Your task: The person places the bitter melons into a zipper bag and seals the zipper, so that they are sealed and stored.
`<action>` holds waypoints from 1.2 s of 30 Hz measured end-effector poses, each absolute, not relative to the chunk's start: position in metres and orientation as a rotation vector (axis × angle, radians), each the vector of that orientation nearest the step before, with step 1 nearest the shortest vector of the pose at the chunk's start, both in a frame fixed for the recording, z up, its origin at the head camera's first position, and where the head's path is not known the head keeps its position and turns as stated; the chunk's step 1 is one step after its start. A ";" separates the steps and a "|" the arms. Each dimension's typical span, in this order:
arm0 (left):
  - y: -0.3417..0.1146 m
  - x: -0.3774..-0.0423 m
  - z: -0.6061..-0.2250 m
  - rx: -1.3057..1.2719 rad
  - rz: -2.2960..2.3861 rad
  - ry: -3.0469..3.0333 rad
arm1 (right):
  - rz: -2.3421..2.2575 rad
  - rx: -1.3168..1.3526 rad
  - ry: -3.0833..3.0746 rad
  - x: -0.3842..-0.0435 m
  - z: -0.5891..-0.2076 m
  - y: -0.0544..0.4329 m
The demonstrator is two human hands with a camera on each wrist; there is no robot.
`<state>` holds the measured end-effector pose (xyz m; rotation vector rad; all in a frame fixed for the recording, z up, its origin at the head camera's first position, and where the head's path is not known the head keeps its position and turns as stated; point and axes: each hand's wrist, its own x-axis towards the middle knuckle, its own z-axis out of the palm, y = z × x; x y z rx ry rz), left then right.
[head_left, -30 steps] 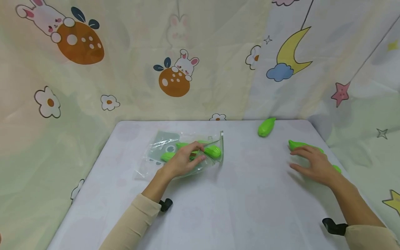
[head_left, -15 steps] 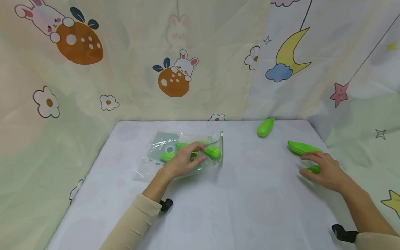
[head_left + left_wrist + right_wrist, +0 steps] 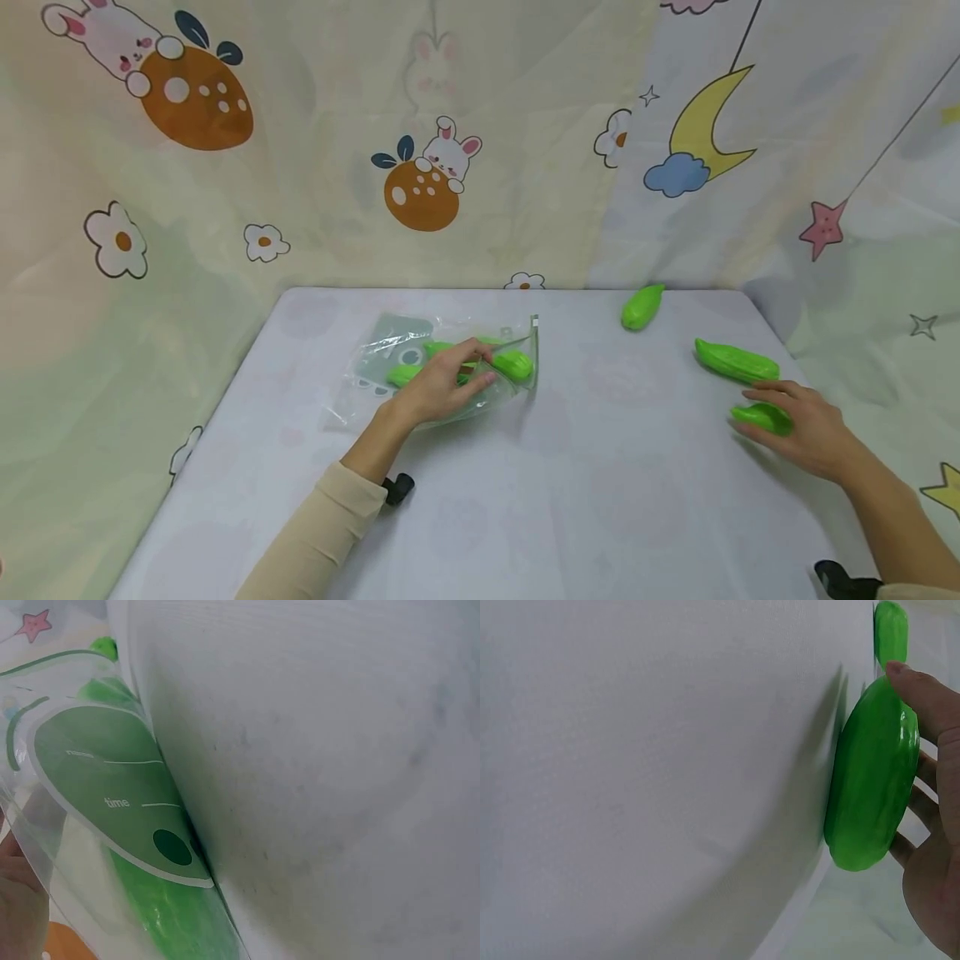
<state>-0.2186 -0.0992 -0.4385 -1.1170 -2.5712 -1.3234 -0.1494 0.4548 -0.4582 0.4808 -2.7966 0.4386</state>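
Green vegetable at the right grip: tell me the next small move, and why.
Probably close the right grip a little on the green vegetable: the fingers spread round it, though firm contact is unclear. The left grip holds the clear bag, which contains similar vegetables.

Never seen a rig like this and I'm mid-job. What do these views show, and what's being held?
No machine here: a person is working bare-handed. The wide view comes from the head, looking forward and down; the two close-ups are taken from the wrists. On the white table, the left hand holds a clear bag near its opening, with green vegetables inside. The right hand has its fingers around a loose green vegetable; how firmly, I can't tell. A second loose one lies just beyond it, and a third near the table's back edge.
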 end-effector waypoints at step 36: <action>-0.103 -0.220 -0.442 -1.136 -1.338 -2.557 | 0.604 0.574 -2.902 -0.158 -0.467 0.438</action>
